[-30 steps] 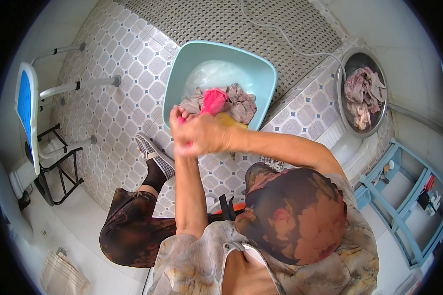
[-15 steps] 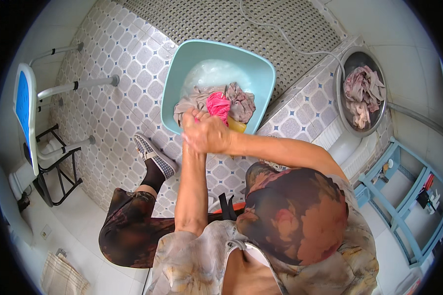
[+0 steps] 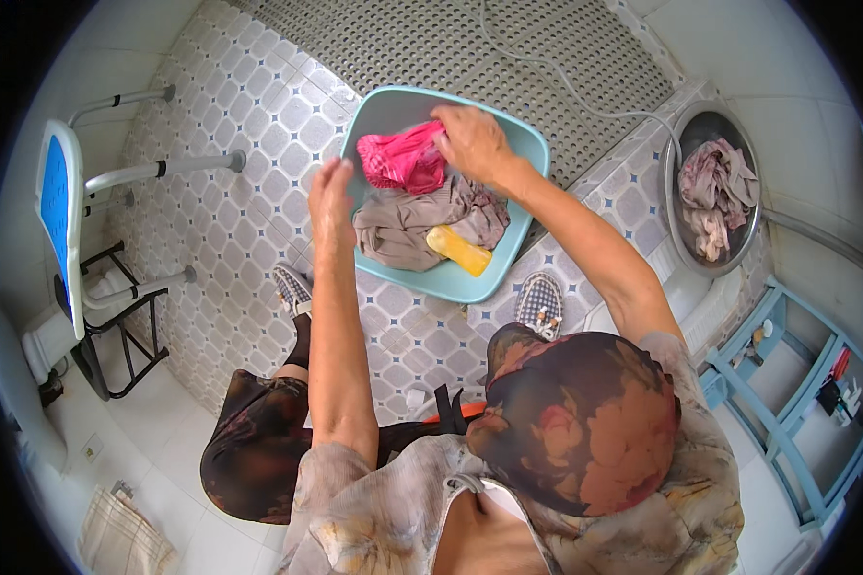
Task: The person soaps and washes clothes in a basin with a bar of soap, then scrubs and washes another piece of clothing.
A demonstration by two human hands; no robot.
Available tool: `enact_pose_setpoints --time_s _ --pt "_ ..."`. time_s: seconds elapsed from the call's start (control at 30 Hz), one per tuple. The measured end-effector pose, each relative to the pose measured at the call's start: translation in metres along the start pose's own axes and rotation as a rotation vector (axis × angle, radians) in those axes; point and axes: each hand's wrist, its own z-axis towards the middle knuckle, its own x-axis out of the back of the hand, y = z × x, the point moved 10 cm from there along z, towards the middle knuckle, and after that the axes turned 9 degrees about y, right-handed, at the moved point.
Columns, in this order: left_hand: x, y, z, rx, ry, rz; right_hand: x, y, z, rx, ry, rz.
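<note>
A light-blue basin [image 3: 520, 233] stands on the tiled floor, holding wet laundry. A bright pink garment [image 3: 393, 159] lies in its far part, and my right hand [image 3: 474, 144] pinches its right end. My left hand [image 3: 331, 199] is at the basin's left rim, fingers slightly apart and nothing visible in them. Nearer me in the basin lie a grey-brown garment [image 3: 393, 228] and a mauve patterned cloth [image 3: 482, 209]. A yellow bar of soap [image 3: 459, 250] rests on them.
A steel bowl [image 3: 674, 225] with wrung clothes sits at the right, near a grey hose [image 3: 556, 72]. A perforated mat [image 3: 403, 48] covers the far floor. A blue-seated shower chair [image 3: 58, 206] stands left; a blue rack [image 3: 786, 407] is at the right.
My hands have moved apart from being clasped together over the near rim. The pink garment now lies spread farther back, and the soap shows fully.
</note>
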Motion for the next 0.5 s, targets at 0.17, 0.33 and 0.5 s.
enact_pose_setpoints --time_s 0.17,0.33,0.5 --pt "-0.009 -0.07 -0.034 0.291 -0.124 -0.225 -0.061 0.002 -0.056 0.05 -0.248 -0.168" --pt "-0.043 -0.11 -0.066 0.579 -0.174 -0.514 -0.079 0.033 -0.056 -0.114 -0.282 -0.214" --pt "-0.066 -0.104 -0.071 0.727 -0.141 -0.587 -0.053 -0.017 -0.045 -0.201 -0.147 0.476"
